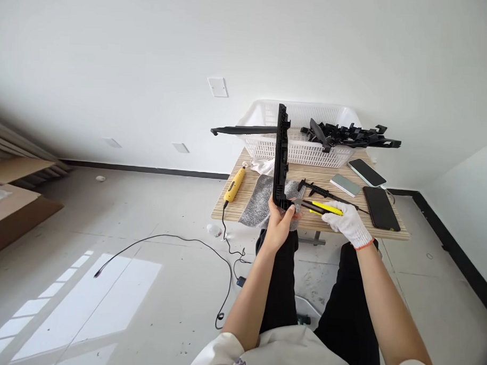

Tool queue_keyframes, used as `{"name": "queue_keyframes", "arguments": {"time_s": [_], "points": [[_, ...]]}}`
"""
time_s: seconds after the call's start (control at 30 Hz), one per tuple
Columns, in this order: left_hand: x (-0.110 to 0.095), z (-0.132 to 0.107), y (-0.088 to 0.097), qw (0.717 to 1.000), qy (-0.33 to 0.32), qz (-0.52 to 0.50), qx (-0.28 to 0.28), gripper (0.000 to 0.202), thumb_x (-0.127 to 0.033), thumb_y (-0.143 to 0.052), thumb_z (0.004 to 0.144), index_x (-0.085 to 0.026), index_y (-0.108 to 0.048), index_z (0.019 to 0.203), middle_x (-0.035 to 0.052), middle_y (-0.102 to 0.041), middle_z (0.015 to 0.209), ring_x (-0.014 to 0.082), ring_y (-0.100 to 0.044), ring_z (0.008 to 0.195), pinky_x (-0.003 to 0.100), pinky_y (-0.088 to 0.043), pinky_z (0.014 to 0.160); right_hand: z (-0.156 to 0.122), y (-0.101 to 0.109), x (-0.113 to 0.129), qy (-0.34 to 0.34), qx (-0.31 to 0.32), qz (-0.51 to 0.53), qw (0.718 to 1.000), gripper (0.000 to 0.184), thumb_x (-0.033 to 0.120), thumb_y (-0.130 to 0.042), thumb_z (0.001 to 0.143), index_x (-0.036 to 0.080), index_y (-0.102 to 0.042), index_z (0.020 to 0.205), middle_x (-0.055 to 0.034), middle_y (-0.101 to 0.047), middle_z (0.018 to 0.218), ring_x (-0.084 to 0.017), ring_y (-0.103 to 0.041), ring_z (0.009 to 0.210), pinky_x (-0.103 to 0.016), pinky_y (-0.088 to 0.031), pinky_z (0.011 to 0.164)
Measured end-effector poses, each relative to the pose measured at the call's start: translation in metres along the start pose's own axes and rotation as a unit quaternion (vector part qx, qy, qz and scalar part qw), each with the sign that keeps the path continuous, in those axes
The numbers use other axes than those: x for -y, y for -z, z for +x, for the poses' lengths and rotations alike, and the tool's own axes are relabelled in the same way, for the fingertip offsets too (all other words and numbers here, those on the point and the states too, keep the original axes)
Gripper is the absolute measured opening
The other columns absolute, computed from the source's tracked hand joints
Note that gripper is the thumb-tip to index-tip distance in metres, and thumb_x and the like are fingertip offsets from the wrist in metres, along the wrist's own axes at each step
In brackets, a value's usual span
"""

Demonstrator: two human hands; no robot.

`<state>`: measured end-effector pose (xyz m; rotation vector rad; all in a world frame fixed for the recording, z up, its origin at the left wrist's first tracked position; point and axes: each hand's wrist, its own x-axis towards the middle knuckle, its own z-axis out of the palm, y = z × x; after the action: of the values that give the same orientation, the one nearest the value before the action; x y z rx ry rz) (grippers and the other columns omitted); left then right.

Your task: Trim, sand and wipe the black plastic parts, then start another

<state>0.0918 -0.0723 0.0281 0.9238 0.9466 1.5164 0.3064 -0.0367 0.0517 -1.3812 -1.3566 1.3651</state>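
Note:
My bare left hand [279, 225] grips the lower end of a long black plastic part [281, 157], which stands nearly upright above the small table. A white knit glove covers my right hand [348, 223], closed around a yellow and black utility knife [326, 208]. The knife's front end points left, close to the bottom of the plastic part; whether it touches I cannot tell. Beneath my left hand lies a grey cloth [256, 204]. A black caliper [325, 192] rests on the table behind the knife.
A white plastic basket [264, 148] at the table's back holds several black plastic parts [349, 135]. On the slatted table [244, 174] lie a yellow corded tool [234, 185], a dark phone [381, 208], another phone [367, 172] and a grey-green slab [345, 184]. A black cable [177, 236] crosses the floor.

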Motion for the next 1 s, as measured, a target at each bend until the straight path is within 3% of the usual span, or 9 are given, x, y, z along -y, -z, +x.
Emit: {"name": "queue_keyframes", "arguments": {"time_s": [0.07, 0.17, 0.27, 0.37, 0.53, 0.73, 1.0], "points": [[-0.005, 0.016, 0.001, 0.999, -0.025, 0.017, -0.012, 0.064, -0.048, -0.078, 0.090, -0.029, -0.042, 0.139, 0.0090, -0.061, 0.138, 0.0119, -0.072, 0.075, 0.038, -0.066, 0.083, 0.000, 0.002, -0.001, 0.007, 0.017, -0.002, 1.000, 0.049, 0.035, -0.088, 0.063, 0.013, -0.073, 0.104, 0.0031, -0.059, 0.059, -0.007, -0.041, 0.044, -0.022, -0.033, 0.043], [-0.014, 0.037, 0.004, 0.999, -0.038, 0.027, -0.020, 0.061, -0.050, -0.080, 0.088, -0.029, -0.049, 0.136, 0.0094, -0.058, 0.142, 0.0153, -0.074, 0.081, 0.031, -0.065, 0.069, 0.002, 0.002, -0.002, 0.004, 0.014, 0.005, 1.000, 0.048, 0.035, -0.087, 0.063, 0.013, -0.074, 0.103, 0.0041, -0.057, 0.056, -0.006, -0.040, 0.043, -0.022, -0.033, 0.043], [-0.022, 0.053, 0.006, 0.999, -0.038, 0.003, -0.024, 0.051, -0.054, -0.080, 0.087, -0.028, -0.059, 0.126, 0.0075, -0.063, 0.134, 0.0144, -0.072, 0.077, 0.021, -0.056, 0.053, 0.008, -0.004, 0.002, 0.002, -0.007, 0.020, 1.000, 0.047, 0.035, -0.086, 0.063, 0.013, -0.073, 0.103, 0.0058, -0.054, 0.051, -0.007, -0.039, 0.042, -0.023, -0.031, 0.042], [-0.024, 0.064, 0.006, 0.998, -0.031, -0.046, -0.042, 0.039, -0.055, -0.073, 0.093, -0.025, -0.066, 0.117, 0.0068, -0.068, 0.123, 0.0121, -0.067, 0.068, 0.021, -0.053, 0.050, 0.018, -0.013, 0.008, 0.006, -0.032, 0.040, 0.999, 0.047, 0.037, -0.084, 0.064, 0.014, -0.071, 0.104, 0.0067, -0.053, 0.050, -0.008, -0.039, 0.041, -0.023, -0.030, 0.041], [-0.019, 0.065, 0.000, 0.978, 0.019, -0.185, -0.096, 0.031, -0.043, -0.056, 0.106, -0.016, -0.071, 0.102, 0.0079, -0.074, 0.105, 0.0134, -0.069, 0.078, 0.024, -0.060, 0.070, 0.030, -0.026, 0.011, 0.049, 0.005, 0.013, 0.999, 0.047, 0.042, -0.086, 0.068, 0.015, -0.072, 0.104, 0.0033, -0.062, 0.063, -0.008, -0.046, 0.046, -0.024, -0.039, 0.044], [-0.019, 0.054, -0.003, 0.950, 0.104, -0.283, -0.086, 0.027, -0.025, -0.047, 0.109, -0.012, -0.071, 0.104, 0.0107, -0.078, 0.105, 0.0248, -0.076, 0.114, 0.038, -0.060, 0.104, 0.030, -0.029, 0.009, 0.039, 0.013, -0.009, 0.999, 0.047, 0.040, -0.087, 0.069, 0.015, -0.073, 0.107, 0.0038, -0.061, 0.065, -0.007, -0.045, 0.047, -0.024, -0.039, 0.045], [-0.019, 0.044, 0.007, 0.956, 0.090, -0.276, -0.044, 0.024, -0.025, -0.050, 0.107, -0.016, -0.073, 0.105, 0.0104, -0.078, 0.117, 0.0289, -0.072, 0.126, 0.039, -0.059, 0.106, 0.023, -0.025, 0.013, 0.025, 0.021, -0.025, 0.999, 0.052, 0.044, -0.088, 0.068, 0.014, -0.075, 0.109, 0.0023, -0.062, 0.065, -0.007, -0.043, 0.048, -0.024, -0.036, 0.044]]}}
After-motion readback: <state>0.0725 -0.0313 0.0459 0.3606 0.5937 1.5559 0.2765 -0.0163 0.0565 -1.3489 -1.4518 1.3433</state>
